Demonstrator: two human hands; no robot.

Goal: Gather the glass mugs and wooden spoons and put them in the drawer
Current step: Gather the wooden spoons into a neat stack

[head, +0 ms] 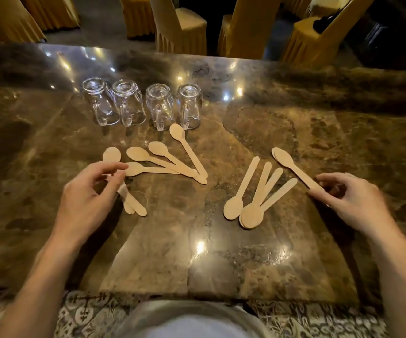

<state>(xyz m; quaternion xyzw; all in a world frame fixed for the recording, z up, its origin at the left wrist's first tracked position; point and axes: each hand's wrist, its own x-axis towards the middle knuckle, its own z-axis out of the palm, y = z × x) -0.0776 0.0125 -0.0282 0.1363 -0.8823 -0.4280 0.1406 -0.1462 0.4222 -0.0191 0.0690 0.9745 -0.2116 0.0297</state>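
Note:
Several glass mugs stand upside down in a row at the back of the marble table. Several wooden spoons lie in two groups: a fan at centre left and a cluster at centre right. My left hand hovers over a pair of spoons at the left, fingers curled and touching the stem. My right hand pinches the handle end of a spoon pair at the far right. No drawer is in view.
Chairs in yellow covers stand beyond the table's far edge. A patterned tile floor shows below the near edge. Bright light reflections dot the polished surface.

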